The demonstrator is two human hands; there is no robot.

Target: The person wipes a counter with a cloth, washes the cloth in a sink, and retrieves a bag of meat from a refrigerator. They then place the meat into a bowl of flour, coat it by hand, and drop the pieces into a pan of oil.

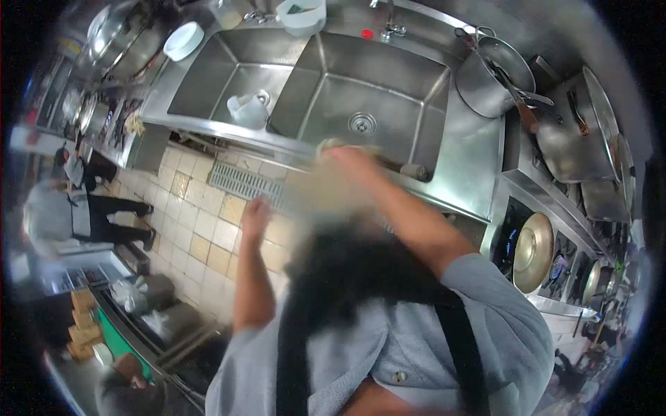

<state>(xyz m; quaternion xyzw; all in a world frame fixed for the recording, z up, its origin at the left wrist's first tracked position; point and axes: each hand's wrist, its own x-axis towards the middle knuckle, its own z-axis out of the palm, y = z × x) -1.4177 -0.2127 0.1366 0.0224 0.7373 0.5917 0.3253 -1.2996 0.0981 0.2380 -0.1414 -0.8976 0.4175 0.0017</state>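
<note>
At the front rim of the large sink basin (416, 114), my right hand (350, 159) is closed on what looks like a pale cloth (326, 145). Part of the cloth is hidden under the fingers and behind a blurred patch. My left hand (257, 211) hangs over the tiled floor, away from the sink, and its fingers are smeared. In the smaller basin (208, 87) to the left lies a translucent plastic container (248, 111) by the drain. A short cylindrical object (414, 171) rests at the large basin's front right corner.
A large pot (489, 80) with utensils stands right of the sink. Beyond are pans and a wok (534, 253) on a stove. A white tub (302, 17) sits behind the basins. Two co-workers are at left, one person (62, 215) near a counter; another is at lower left.
</note>
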